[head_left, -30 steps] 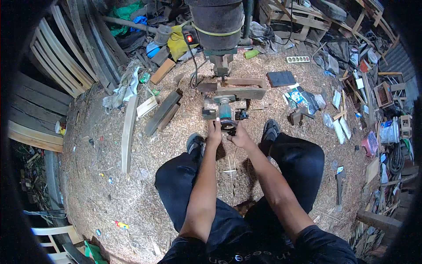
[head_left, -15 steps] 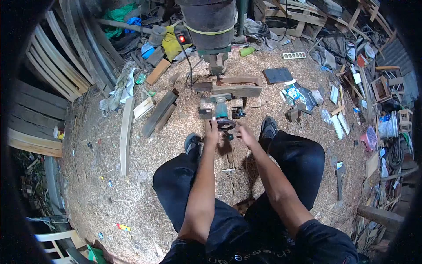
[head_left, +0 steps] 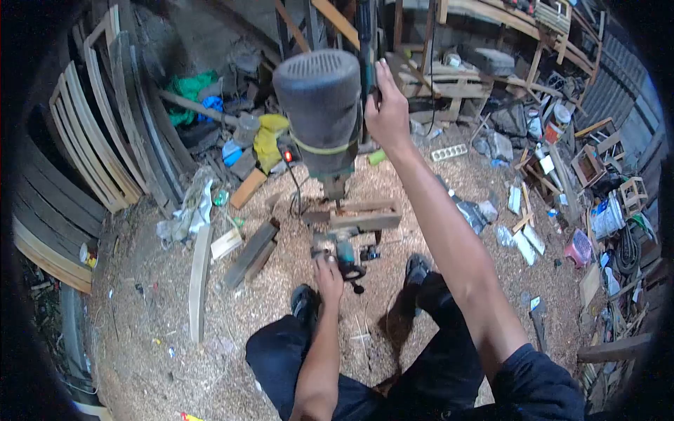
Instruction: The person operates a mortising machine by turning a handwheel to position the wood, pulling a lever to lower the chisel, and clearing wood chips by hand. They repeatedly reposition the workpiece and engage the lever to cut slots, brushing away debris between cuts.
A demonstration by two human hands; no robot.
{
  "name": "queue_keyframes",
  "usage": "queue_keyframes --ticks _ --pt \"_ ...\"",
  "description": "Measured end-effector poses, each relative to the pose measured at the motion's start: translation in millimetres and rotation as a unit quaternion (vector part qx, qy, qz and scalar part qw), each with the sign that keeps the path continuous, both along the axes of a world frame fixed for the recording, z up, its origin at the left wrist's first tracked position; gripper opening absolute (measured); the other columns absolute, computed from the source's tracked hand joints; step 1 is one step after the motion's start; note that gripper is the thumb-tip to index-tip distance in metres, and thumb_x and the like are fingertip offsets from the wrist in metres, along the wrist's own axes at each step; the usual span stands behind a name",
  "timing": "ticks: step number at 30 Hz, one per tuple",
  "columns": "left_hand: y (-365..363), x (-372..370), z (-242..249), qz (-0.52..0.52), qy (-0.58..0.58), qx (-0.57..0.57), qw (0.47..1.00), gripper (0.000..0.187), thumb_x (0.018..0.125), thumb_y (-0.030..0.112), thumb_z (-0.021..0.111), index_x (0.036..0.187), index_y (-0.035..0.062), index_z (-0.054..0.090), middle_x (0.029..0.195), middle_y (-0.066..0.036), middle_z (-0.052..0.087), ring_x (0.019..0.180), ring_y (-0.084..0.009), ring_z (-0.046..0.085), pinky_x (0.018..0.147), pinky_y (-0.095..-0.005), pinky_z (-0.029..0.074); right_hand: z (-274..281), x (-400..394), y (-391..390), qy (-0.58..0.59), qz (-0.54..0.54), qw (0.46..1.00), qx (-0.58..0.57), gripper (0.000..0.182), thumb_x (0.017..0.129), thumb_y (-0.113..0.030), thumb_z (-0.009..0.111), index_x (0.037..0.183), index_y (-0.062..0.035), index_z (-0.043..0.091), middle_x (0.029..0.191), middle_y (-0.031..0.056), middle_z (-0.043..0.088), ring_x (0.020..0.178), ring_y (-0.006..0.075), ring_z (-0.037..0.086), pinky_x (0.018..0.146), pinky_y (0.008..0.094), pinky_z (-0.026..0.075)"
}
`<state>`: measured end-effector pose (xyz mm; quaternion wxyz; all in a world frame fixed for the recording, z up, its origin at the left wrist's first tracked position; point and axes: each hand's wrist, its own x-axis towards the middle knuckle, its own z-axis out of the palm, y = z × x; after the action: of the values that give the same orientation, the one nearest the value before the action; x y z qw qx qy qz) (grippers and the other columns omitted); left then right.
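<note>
A dark motor housing (head_left: pixel 317 105) with a yellow band stands upright in front of me, part of a mortising machine. Its chisel (head_left: pixel 338 203) points down at a wooden frame piece (head_left: pixel 375 215) on the machine's table. My right hand (head_left: pixel 387 116) is raised beside the housing, its fingers closed around a dark lever, mostly hidden by the hand. Lower down, my left hand (head_left: pixel 328 278) is closed at the metal vise part, just left of the black handwheel (head_left: pixel 353 271). What its fingers grip is hidden.
Wood shavings cover the floor (head_left: pixel 260 330). Dark wooden blocks (head_left: pixel 251 254) and a pale plank (head_left: pixel 199 288) lie left of the machine. Curved slats (head_left: pixel 88 140) lean at the left. A power strip (head_left: pixel 449 152) and scrap wood lie to the right.
My right hand has gone from beside the handwheel up to the lever by the motor. My left hand has shifted left off the wheel. The view has tilted up.
</note>
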<state>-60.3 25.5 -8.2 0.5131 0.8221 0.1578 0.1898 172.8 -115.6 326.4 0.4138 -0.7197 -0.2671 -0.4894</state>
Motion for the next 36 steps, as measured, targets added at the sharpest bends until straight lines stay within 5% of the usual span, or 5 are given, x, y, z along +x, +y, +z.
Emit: queue_keyframes --ticks 7,13,25,29,36 --pt "8.6 102.1 324.7 0.061 -0.424 0.222 0.876 0.041 0.097 0.022 0.050 0.128 -0.0045 0.048 0.133 -0.023 0.049 0.126 -0.0394 0.044 0.107 -0.0480 0.032 72.0 -9.2 -2.5 0.004 0.020 1.000 -0.019 0.055 0.084 0.000 0.052 0.137 0.0104 0.042 0.139 0.0331 0.045 0.133 0.0441 0.042 0.111 0.0437 0.037" --pt "7.4 174.1 440.8 0.042 -0.470 0.269 0.840 0.029 0.090 0.021 0.053 0.112 0.0016 0.056 0.115 -0.019 0.059 0.112 -0.0384 0.055 0.097 -0.0469 0.041 103.9 38.5 15.0 0.052 0.025 0.998 -0.037 0.054 0.100 -0.028 0.044 0.136 0.0117 0.042 0.142 0.0337 0.041 0.135 0.0455 0.038 0.113 0.0457 0.033" --pt "11.2 179.1 437.5 0.044 -0.384 0.259 0.885 0.025 0.090 0.021 0.051 0.107 0.0050 0.060 0.107 -0.019 0.063 0.104 -0.0404 0.058 0.091 -0.0452 0.046 122.7 122.6 20.7 0.222 0.018 0.954 -0.199 0.069 0.102 -0.055 0.026 0.130 0.0022 0.053 0.126 0.0322 0.056 0.117 0.0481 0.053 0.099 0.0494 0.044" --pt "16.4 175.1 433.1 0.041 -0.414 0.266 0.869 0.029 0.091 0.023 0.052 0.113 0.0050 0.058 0.114 -0.021 0.060 0.106 -0.0413 0.057 0.093 -0.0471 0.044 99.3 74.6 8.6 0.257 0.028 0.965 -0.049 0.069 0.101 -0.055 0.028 0.123 0.0022 0.060 0.119 0.0300 0.062 0.120 0.0450 0.054 0.100 0.0439 0.043" --pt "3.6 59.2 206.7 0.079 -0.260 0.154 0.950 0.044 0.098 0.022 0.048 0.130 -0.0082 0.041 0.129 -0.026 0.048 0.122 -0.0405 0.046 0.105 -0.0499 0.033 -112.0 -109.5 -11.8 0.348 0.052 0.926 0.138 0.034 0.098 -0.026 0.053 0.114 0.0037 0.061 0.107 0.0222 0.066 0.101 0.0294 0.065 0.086 0.0394 0.050"
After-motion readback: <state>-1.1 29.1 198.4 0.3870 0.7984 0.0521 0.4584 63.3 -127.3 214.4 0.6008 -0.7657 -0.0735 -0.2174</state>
